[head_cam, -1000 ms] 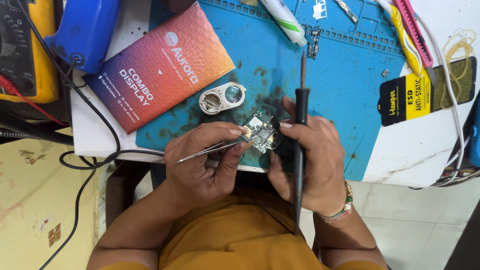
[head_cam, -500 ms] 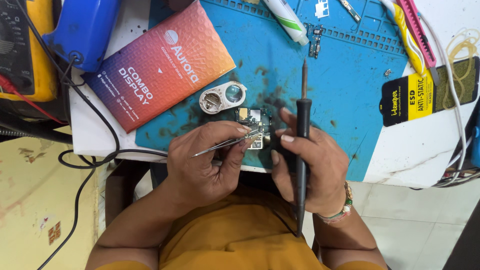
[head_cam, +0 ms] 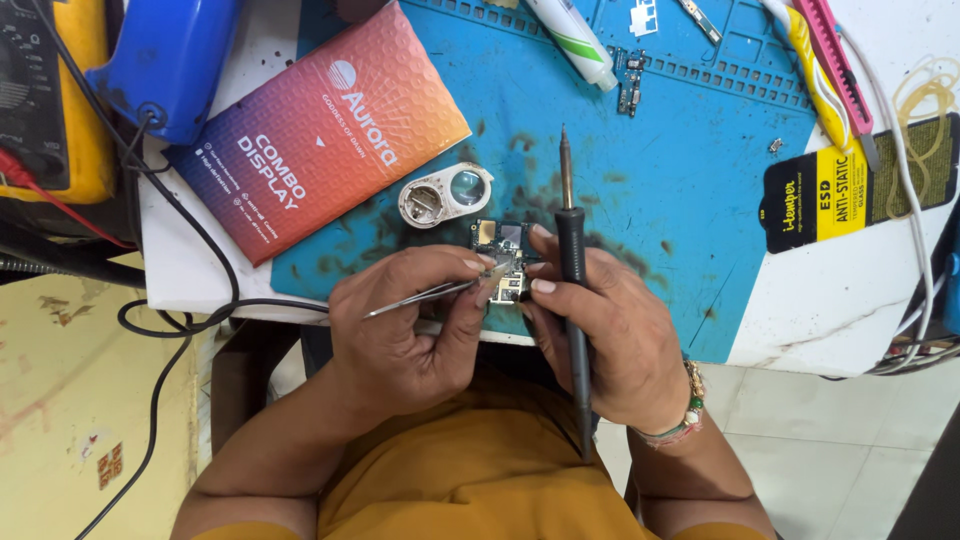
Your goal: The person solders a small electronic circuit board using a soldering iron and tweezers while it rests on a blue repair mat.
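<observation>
Head view is my only look, so I start with the room around the hands. I see the small circuit board [head_cam: 505, 260] in the middle of the frame, near the lower edge of the blue mat [head_cam: 690, 190]. That edge runs just under the hands, and past it the white table [head_cam: 850, 300] ends too. Open mat lies to the right of the hands and above them. To the upper left, close by, sits a small round lens holder [head_cam: 445, 194], and beyond it a flat orange and purple box [head_cam: 315, 130]. A white tube [head_cam: 570, 38] lies at the top of the frame.

My left hand [head_cam: 410, 335] pinches silver tweezers [head_cam: 430, 295] shut between thumb and fingers. They run from lower left to upper right, and the tips touch the board. My right hand [head_cam: 600, 335] is closed around a black soldering iron [head_cam: 572, 300]. It stands almost straight up and down in the frame, with the metal tip pointing to the top, above the board and off it. The fingertips of that hand rest by the board's right side.

Half a second ago the board, hands and iron looked much the same. The tweezers lie a little flatter now.
</observation>
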